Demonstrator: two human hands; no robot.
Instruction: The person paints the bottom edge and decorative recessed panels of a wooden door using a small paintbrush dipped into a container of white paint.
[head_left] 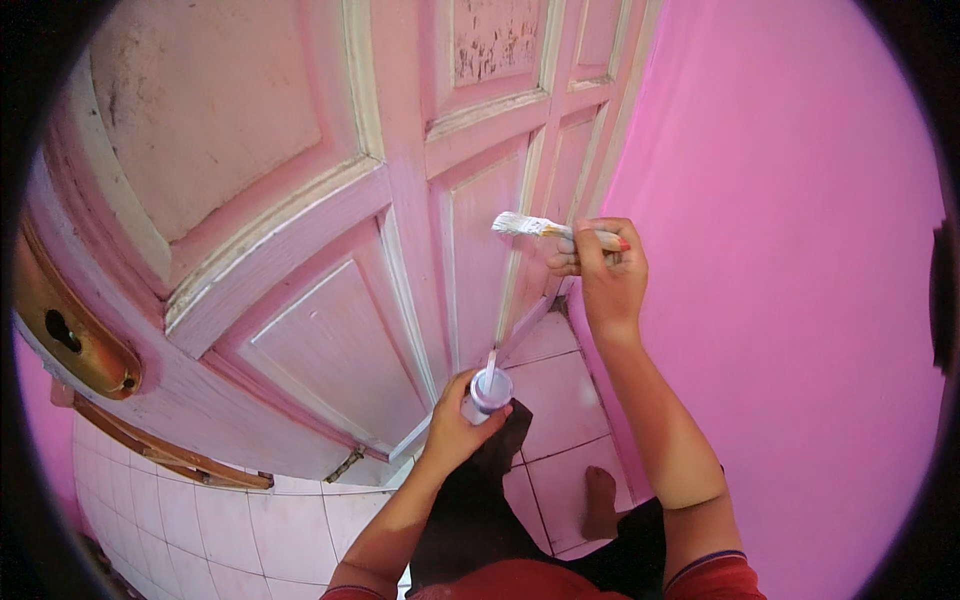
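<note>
My right hand (610, 280) is closed around the handle of a paintbrush (522, 224), held level in front of the door. White paint coats its bristles, which point left and look apart from the panel behind. Lower down, my left hand (453, 428) grips a small cup (488, 398) with pale contents. A thin stick (490, 368) stands up out of the cup. Before me is a panelled wooden door (400, 110), with pinkish paint, whitish lower panels and cream moulding edges. Dark specks mark an upper panel.
A pink wall (780, 250) rises close on my right. At the far left the door carries a brass lock plate (70, 310) with a keyhole. Pale floor tiles (230, 525) lie below, with a brown wooden strip (170, 452) at lower left. My bare foot (600, 505) shows on the tiles.
</note>
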